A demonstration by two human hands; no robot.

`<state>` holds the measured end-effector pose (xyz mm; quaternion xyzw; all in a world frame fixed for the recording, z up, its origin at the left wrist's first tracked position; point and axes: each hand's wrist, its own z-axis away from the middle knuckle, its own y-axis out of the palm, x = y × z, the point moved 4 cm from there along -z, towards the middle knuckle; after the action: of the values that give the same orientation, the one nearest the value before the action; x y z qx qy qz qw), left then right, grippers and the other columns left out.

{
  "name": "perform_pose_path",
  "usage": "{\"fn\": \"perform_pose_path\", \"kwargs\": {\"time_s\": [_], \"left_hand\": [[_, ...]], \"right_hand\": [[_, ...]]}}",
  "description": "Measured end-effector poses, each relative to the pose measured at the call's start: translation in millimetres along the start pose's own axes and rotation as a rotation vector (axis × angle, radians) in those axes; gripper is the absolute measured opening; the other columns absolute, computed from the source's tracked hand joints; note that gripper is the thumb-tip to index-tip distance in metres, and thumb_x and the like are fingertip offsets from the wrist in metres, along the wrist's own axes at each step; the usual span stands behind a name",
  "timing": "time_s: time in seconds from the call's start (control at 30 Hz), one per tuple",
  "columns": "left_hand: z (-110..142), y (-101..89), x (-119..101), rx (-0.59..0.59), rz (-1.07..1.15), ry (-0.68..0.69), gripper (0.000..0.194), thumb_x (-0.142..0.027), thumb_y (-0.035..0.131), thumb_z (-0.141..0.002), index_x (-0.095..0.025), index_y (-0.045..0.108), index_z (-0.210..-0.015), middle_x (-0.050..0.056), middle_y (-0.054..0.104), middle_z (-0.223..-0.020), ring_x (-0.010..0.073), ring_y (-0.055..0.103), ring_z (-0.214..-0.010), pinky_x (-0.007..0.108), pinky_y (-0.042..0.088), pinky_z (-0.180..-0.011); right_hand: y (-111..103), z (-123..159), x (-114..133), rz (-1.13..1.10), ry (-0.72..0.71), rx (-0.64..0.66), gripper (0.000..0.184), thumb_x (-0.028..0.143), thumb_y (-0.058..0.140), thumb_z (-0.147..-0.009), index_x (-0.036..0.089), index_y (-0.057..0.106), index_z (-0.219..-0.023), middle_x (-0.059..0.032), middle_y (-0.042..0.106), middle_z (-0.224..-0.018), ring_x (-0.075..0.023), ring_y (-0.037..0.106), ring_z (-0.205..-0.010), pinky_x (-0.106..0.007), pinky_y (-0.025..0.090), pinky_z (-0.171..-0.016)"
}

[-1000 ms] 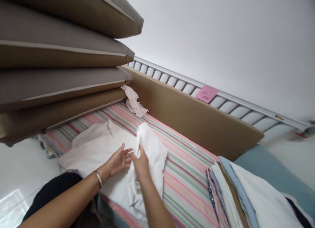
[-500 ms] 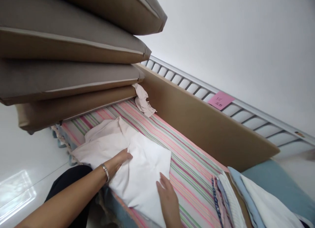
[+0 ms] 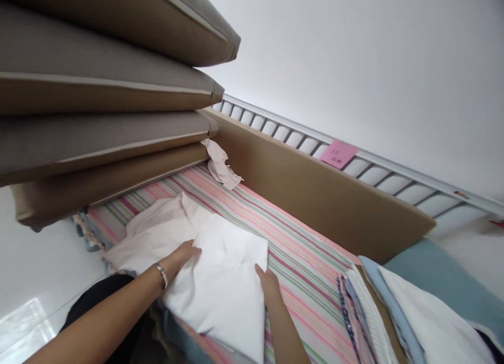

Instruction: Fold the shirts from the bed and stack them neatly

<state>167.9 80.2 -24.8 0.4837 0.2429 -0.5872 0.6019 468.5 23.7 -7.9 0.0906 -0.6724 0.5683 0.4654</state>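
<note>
A white cloth [image 3: 228,280] lies folded flat on a pale pink garment [image 3: 153,233], both on a striped sheet [image 3: 299,259]. My left hand [image 3: 181,256], with a bracelet at the wrist, rests flat on the cloth's left edge, its fingertips tucked under a fold. At the cloth's right edge my right hand [image 3: 268,281] lies with fingers stretched out, pressing the fabric down. Neither hand holds anything lifted.
Several grey-brown cushions [image 3: 98,91] are stacked at the left. A brown board [image 3: 315,191] runs along the back, with a white rail and pink note [image 3: 338,154] behind. A crumpled pale cloth [image 3: 220,164] lies in the corner. Folded clothes [image 3: 394,317] are piled at the right.
A second ago both hands held the white cloth raised and bunched. It was then laid down and spread flat, and the hands now rest on its left and right edges.
</note>
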Motion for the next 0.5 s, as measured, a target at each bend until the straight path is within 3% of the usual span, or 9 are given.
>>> {"fn": "perform_pose_path", "kwargs": {"time_s": [0.1,0.2,0.43,0.5], "left_hand": [[1.5,4.7,0.1,-0.025,-0.036,-0.005,0.033,-0.014,0.059,-0.054,-0.013,0.057,-0.086,-0.001,0.061,-0.055,0.022,0.062,-0.06,0.031,0.049,-0.059],[6.0,26.1,2.2,-0.002,-0.075,-0.022,0.029,-0.014,0.061,-0.055,-0.013,0.057,-0.084,0.0,0.061,-0.058,0.0223,0.062,-0.063,0.031,0.05,-0.06],[14.8,131.5,35.0,0.174,-0.127,-0.117,0.037,-0.014,0.062,-0.055,-0.013,0.056,-0.091,0.005,0.066,-0.069,0.0238,0.064,-0.066,0.036,0.052,-0.063],[19.9,151.4,44.9,0.221,-0.145,-0.14,0.04,-0.016,0.064,-0.054,-0.013,0.055,-0.092,0.006,0.066,-0.071,0.0252,0.064,-0.067,0.038,0.052,-0.063]], "right_hand": [[-0.8,-1.6,-4.6,-0.019,0.022,0.0,0.032,0.046,0.05,-0.069,0.016,0.062,-0.074,-0.0119,0.071,-0.079,-0.0233,0.065,-0.074,-0.03,0.049,-0.067],[-22.3,4.1,-16.3,-0.043,0.043,-0.03,0.031,0.045,0.05,-0.068,0.018,0.061,-0.074,-0.0118,0.07,-0.083,-0.0243,0.064,-0.08,-0.031,0.048,-0.072],[-128.4,17.7,-84.5,-0.073,0.185,-0.143,0.029,0.047,0.053,-0.063,0.019,0.058,-0.07,-0.0135,0.069,-0.082,-0.0311,0.06,-0.095,-0.038,0.044,-0.084],[-150.6,28.8,-106.0,-0.085,0.231,-0.146,0.03,0.048,0.053,-0.064,0.019,0.058,-0.067,-0.0131,0.068,-0.077,-0.0313,0.061,-0.092,-0.039,0.045,-0.083]]}}
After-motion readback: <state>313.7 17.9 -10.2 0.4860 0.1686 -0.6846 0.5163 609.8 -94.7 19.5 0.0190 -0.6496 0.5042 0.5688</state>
